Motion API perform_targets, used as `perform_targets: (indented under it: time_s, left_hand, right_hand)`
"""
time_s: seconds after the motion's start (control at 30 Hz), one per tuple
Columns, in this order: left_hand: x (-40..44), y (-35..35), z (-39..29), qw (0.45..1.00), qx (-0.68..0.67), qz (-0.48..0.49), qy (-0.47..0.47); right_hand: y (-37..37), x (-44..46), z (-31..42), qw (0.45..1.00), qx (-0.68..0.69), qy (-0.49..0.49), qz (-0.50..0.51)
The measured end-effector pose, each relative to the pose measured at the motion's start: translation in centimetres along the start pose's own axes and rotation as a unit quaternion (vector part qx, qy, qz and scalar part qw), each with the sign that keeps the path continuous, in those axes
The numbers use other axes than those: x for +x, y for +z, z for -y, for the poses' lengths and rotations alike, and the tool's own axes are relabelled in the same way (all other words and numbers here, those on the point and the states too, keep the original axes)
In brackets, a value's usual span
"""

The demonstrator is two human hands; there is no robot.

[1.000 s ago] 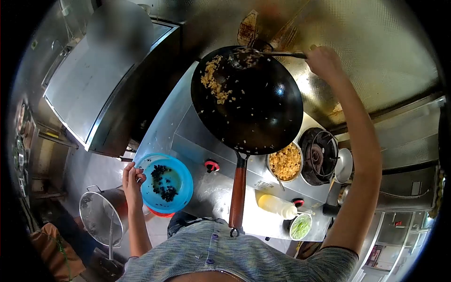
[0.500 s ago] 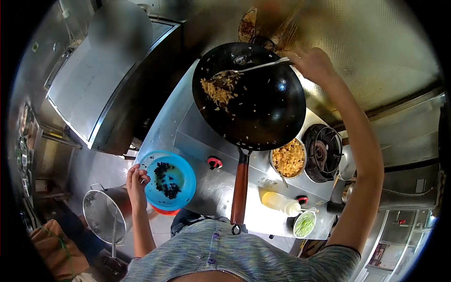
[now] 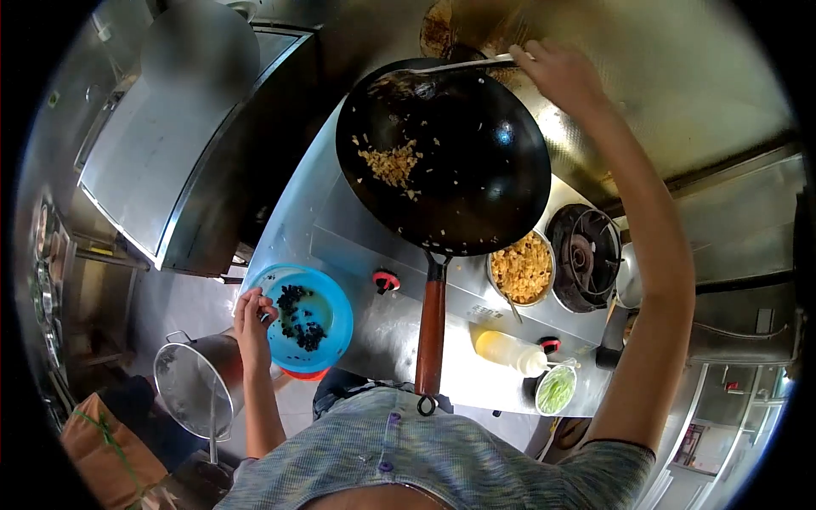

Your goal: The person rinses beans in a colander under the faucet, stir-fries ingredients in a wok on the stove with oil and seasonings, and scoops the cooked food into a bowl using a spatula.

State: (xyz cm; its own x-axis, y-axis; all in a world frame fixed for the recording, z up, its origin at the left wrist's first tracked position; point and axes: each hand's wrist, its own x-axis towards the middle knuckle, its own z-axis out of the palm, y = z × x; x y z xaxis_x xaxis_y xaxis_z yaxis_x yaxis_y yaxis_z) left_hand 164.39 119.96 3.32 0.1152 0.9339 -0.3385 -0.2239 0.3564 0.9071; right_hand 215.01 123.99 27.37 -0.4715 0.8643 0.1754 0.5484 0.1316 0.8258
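My right hand (image 3: pixel 557 75) is closed around the end of a long-handled metal spatula (image 3: pixel 463 65). The spatula reaches over the far side of a black wok (image 3: pixel 476 187), its head dim near the far-left rim. A small heap of yellowish chopped food (image 3: pixel 393 165) lies in the wok's left part, with loose bits scattered about. At the left edge of a blue plastic bowl (image 3: pixel 340 327), my left hand (image 3: pixel 252 316) has its fingers curled over the rim. Dark pieces (image 3: pixel 304 319) sit in some liquid in that bowl.
Right of the wok's wooden handle (image 3: pixel 432 340) stands a bowl of yellow chopped food (image 3: pixel 520 268) beside a burner (image 3: pixel 585 257). Nearer are a squeeze bottle (image 3: pixel 510 353) and a bowl of shredded greens (image 3: pixel 556 389). A large metal pot (image 3: pixel 194 387) stands at lower left.
My right hand has moved up and away, drawing the spatula from the food heap to the wok's far rim. My left hand stays at the blue bowl. The view has shifted slightly.
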Motion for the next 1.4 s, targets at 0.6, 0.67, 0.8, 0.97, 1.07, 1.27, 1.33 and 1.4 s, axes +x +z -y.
perform_targets:
  time_s: [0.6,0.67,0.8,0.97,1.07,1.27,1.33,1.4]
  left_hand:
    - [-0.1,1.6,-0.1,1.000,-0.006,0.011,-0.016]
    - [-0.1,1.0,0.0,1.000,-0.007,0.001,-0.017]
    - [0.0,-0.8,0.9,0.999,-0.002,-0.021,-0.035]
    - [0.1,-1.0,0.9,0.999,-0.001,-0.016,-0.031]
    - [0.1,-0.5,0.2,1.000,0.000,-0.007,-0.017]
    - [-0.4,-0.6,-0.2,1.000,-0.007,-0.006,-0.012]
    - [-0.7,-0.8,0.1,1.000,-0.016,-0.001,-0.008]
    - [-1.2,-0.5,-0.1,1.000,-0.016,-0.003,-0.005]
  right_hand:
    - [-4.1,-1.5,-0.4,0.960,0.098,0.105,0.241]
    - [-2.5,-4.9,-3.8,0.935,0.119,0.110,0.314]
    - [-1.5,-9.5,-6.2,0.801,0.259,0.173,0.512]
    - [1.9,-11.0,4.0,0.618,0.545,0.272,0.497]
    - [1.5,-8.9,8.9,0.564,0.623,0.319,0.438]
    - [2.8,-8.8,12.1,0.523,0.684,0.392,0.323]
    - [2.9,-8.8,12.4,0.537,0.673,0.412,0.297]
    - [2.3,-9.3,12.2,0.565,0.666,0.414,0.255]
